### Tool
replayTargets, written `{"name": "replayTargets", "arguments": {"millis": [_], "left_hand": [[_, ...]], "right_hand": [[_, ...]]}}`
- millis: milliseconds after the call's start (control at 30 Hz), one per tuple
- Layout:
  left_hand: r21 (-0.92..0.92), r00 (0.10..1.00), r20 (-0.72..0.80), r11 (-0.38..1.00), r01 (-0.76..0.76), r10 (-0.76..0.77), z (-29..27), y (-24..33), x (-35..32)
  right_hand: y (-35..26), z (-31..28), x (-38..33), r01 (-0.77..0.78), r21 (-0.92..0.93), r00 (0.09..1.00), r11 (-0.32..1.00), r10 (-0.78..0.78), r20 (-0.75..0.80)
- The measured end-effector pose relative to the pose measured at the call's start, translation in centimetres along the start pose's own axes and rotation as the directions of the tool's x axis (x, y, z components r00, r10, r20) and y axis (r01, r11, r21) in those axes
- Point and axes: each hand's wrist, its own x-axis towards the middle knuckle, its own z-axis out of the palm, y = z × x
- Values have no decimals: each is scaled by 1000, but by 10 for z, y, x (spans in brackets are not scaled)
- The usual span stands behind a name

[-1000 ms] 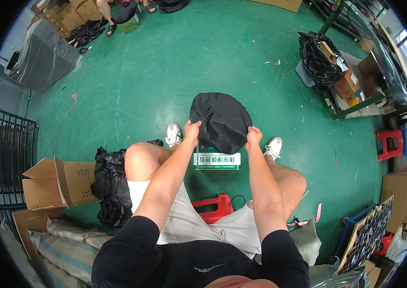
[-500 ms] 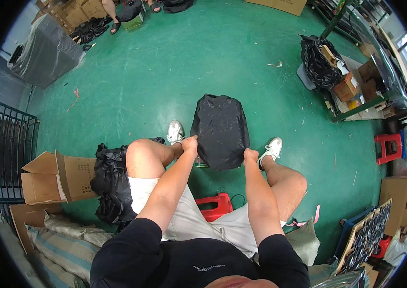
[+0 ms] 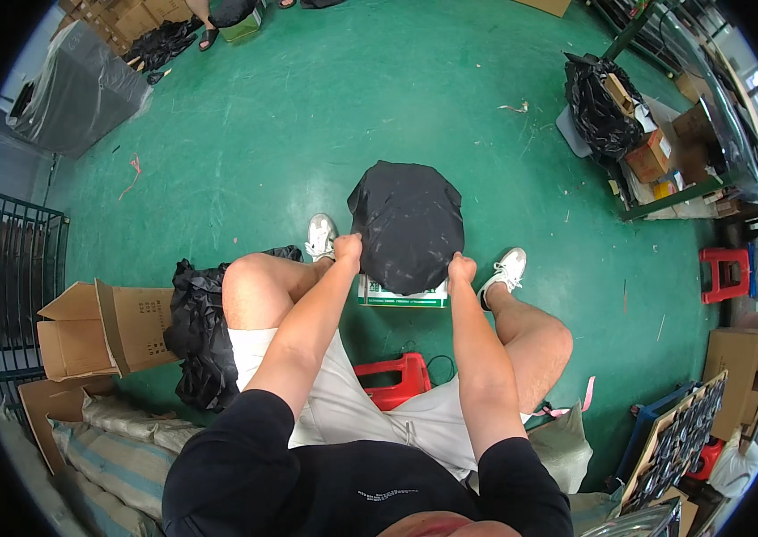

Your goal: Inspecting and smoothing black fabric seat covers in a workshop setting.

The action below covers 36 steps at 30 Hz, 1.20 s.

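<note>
Pinching the black cloth [image 3: 406, 228] by its left edge with the left hand [image 3: 349, 251], right edge with the right hand [image 3: 461, 268]. Holding it over the box [image 3: 403, 302], short of the near edge.

I have left forearm [image 3: 306, 318] and right forearm [image 3: 475, 336] stretched out front, angled slightly inward, elbows near straight. Left hand [image 3: 349, 248] sits a bit farther forward than right hand [image 3: 461, 268]; the two are apart, roughly mirrored. Both curled in tight grips, wrists about straight. Can't resolve individual fingertips from here.
</note>
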Motion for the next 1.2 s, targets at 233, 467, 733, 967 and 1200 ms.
{"name": "replayTargets", "arguments": {"millis": [233, 467, 733, 967, 1200], "left_hand": [[319, 976, -182, 946, -55, 118, -13, -7, -37], [448, 971, -224, 894, 22, 88, -46, -34, -36], [299, 968, -239, 954, 5, 70, -42, -35, -52], [259, 904, -428, 956, 137, -14, -33, -25, -22], [249, 688, -178, 709, -660, 703, 37, 63, -24]], "right_hand": [[13, 9, -19, -230, 33, 971, 973, 231, -55], [34, 18, -42, -388, 253, 921, 886, 362, 143], [49, 15, -18, -407, 256, 904, 877, 346, 250], [25, 18, -47, -286, 148, 956, 947, 271, 113], [31, 14, -59, -76, -154, 997, 985, 78, 9]]}}
